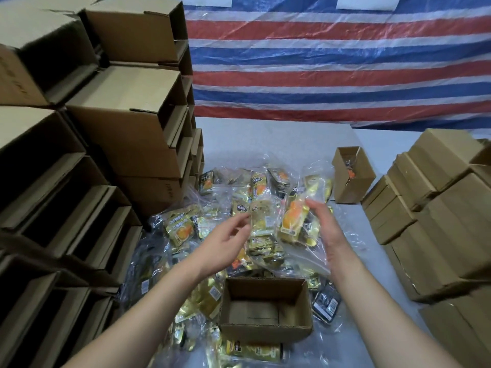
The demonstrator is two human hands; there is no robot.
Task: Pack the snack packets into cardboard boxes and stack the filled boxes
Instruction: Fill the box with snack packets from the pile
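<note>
- An open box (265,309) is seen at the near centre of the table (271,139), empty inside, its mouth turned up.
- A heap of packets (183,229), gold and black and sealed in clear bags, is spread over the table beyond the box and along both its sides; some lie just against its left and right walls.
- The right hand (322,224) is raised above the heap; a clear bag (300,216) of packets, orange print showing, is gripped between its curled fingers and thumb.
- The left hand (228,243) is held beside it, fingers loosely spread and reaching toward a gold packet (259,219); nothing is gripped. Contact between fingertips and that packet cannot be told.
- Both forearms pass over the box's two sides, so parts of the heap there are hidden.
- On the left, tall stacks of empty cartons (79,155) lie on their sides, mouths toward the camera, crowding the heap's left edge.
- On the right, a stack of closed boxes (438,221) stands near the table edge, well apart from the hands.
- A small open carton (350,176) stands at the far right of the heap, with something orange inside; its contents are too dim to identify.
- A red, white and blue striped tarp (332,62) hangs behind the table.
</note>
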